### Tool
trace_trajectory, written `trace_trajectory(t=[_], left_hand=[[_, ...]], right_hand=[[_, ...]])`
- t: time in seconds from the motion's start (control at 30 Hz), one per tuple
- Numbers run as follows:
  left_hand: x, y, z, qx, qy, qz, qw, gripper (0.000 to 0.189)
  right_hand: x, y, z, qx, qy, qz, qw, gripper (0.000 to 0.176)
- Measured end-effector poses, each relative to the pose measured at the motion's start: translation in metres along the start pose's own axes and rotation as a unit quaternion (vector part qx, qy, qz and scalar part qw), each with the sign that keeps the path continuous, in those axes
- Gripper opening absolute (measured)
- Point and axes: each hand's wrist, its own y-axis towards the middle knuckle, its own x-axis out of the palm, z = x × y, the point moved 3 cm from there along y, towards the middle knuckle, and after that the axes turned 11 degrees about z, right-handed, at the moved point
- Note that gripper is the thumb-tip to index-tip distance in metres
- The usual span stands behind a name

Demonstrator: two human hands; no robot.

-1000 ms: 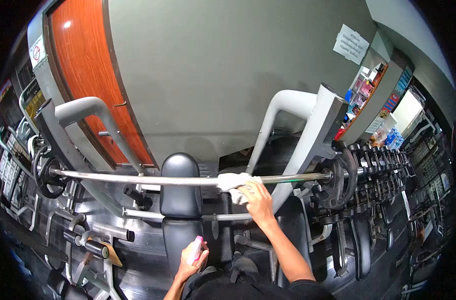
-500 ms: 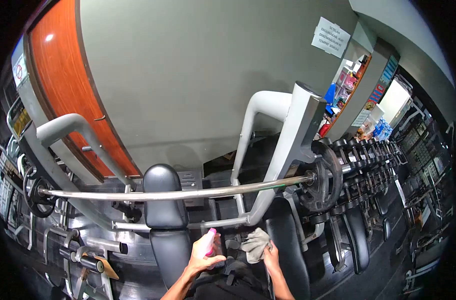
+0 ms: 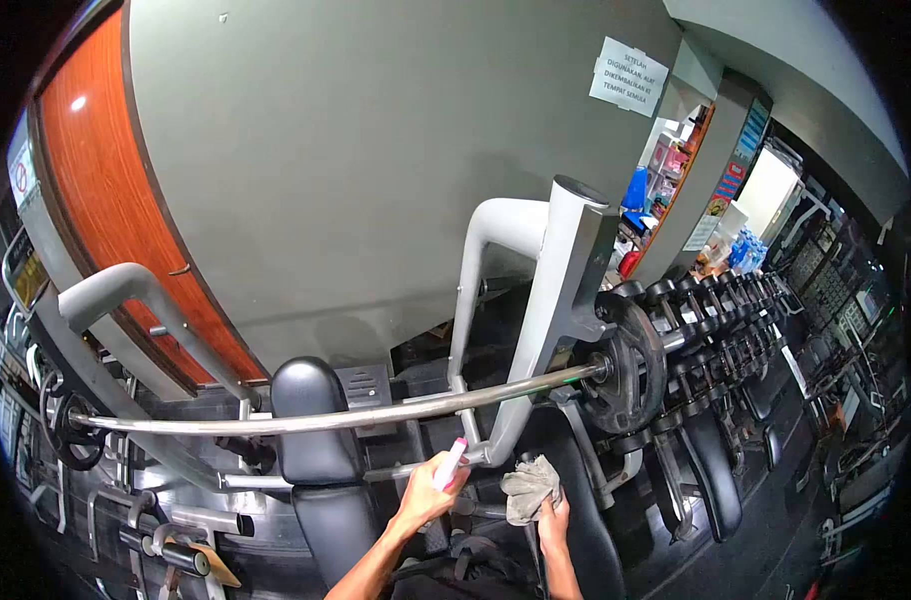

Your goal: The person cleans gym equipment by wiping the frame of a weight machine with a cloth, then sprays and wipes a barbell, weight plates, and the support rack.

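My left hand [image 3: 423, 500] is closed around a small white bottle [image 3: 449, 467] with a pink top, which looks like a spray bottle; its lower part is hidden by my fingers. In my right hand [image 3: 554, 526] I grip a crumpled grey cloth [image 3: 529, 490] that spreads out above the fingers. Both hands are below a racked barbell [image 3: 376, 416], apart from it. Between them and the barbell's left half stands a padded black bench [image 3: 316, 450].
Light grey rack uprights [image 3: 553, 290] carry the barbell, with a black weight plate [image 3: 631, 365] on its right end. Farther right is a rack of dumbbells [image 3: 716, 310]. Another black bench [image 3: 566, 470] lies beside my right hand. Behind are a grey wall [image 3: 326, 180] and a wooden door [image 3: 106, 150].
My left hand has moved up and right with the bottle, nearer the barbell. The cloth in my right hand has shifted slightly right. The whole view has turned a little.
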Motion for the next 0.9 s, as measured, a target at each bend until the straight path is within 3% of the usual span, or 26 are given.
trace_trajectory(t=[0.07, 0.2, 0.3, 0.4, 0.57, 0.67, 0.8, 0.9], left_hand=[[0.001, 0.003, 0.003, -0.015, 0.005, -0.039, 0.999, 0.023], [0.006, 0.003, -0.008, -0.044, -0.02, -0.039, 0.998, 0.022], [0.006, 0.006, -0.005, 0.0, -0.015, -0.012, 1.0, 0.022], [0.005, 0.006, 0.0, -0.041, 0.006, -0.033, 0.999, 0.023], [0.013, 0.006, -0.006, 0.051, -0.026, -0.059, 0.997, 0.023], [0.01, 0.004, 0.002, 0.053, -0.041, -0.046, 0.997, 0.018], [0.003, -0.004, -0.011, -0.006, -0.036, -0.04, 0.999, 0.021], [-0.003, -0.012, -0.023, 0.061, -0.032, 0.011, 0.998, 0.022]], right_hand=[[0.0, 0.003, -0.001, 0.005, 0.006, 0.001, 1.0, 0.035], [0.005, 0.008, -0.015, 0.007, 0.024, 0.005, 1.0, 0.034], [0.017, 0.008, -0.04, 0.005, 0.043, 0.008, 0.999, 0.032], [0.022, 0.014, -0.046, 0.003, 0.052, 0.011, 0.999, 0.031], [0.029, 0.02, -0.055, -0.011, 0.057, 0.017, 0.998, 0.031], [0.032, 0.023, -0.057, -0.025, 0.046, 0.04, 0.998, 0.031], [0.058, 0.029, -0.081, -0.179, -0.035, 0.094, 0.979, 0.034], [0.093, 0.047, -0.117, -0.354, -0.15, 0.07, 0.92, 0.039]])
